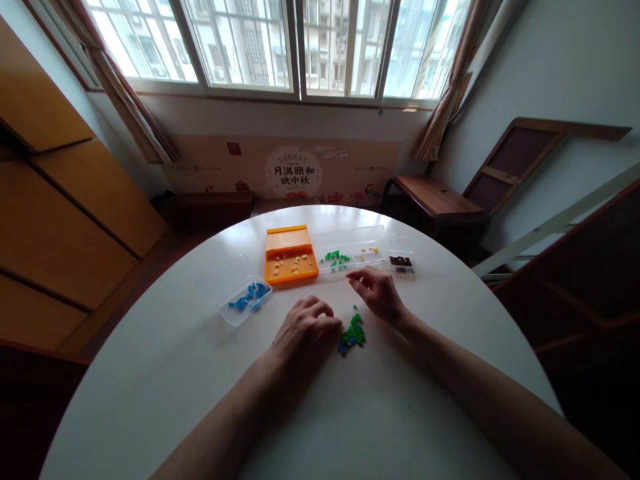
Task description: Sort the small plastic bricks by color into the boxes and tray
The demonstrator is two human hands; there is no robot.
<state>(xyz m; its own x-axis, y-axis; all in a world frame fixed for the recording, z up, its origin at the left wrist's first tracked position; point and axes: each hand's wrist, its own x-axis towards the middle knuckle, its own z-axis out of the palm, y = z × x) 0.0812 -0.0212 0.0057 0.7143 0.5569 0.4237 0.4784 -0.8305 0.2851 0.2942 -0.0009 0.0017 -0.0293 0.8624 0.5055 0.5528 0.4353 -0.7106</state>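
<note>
A small green and blue brick model (353, 334) lies on the white round table (300, 413). My left hand (306, 331) rests on the table with fingers curled, its fingertips touching the model's left side. My right hand (376, 291) hovers just behind the model, fingers loosely curled toward the boxes; I cannot tell whether it pinches a small piece. Behind them stand an orange box (290, 261) with pale pieces, a clear box of green pieces (334, 260), a clear box of yellow pieces (369, 252), a clear box of dark pieces (401, 261) and a clear box of blue pieces (245, 297).
A wooden cabinet (60, 220) lines the left wall. A folding wooden table (437, 197) and frames lean at the right. Windows (280, 47) and a printed panel (295, 172) fill the far wall beyond the table's edge.
</note>
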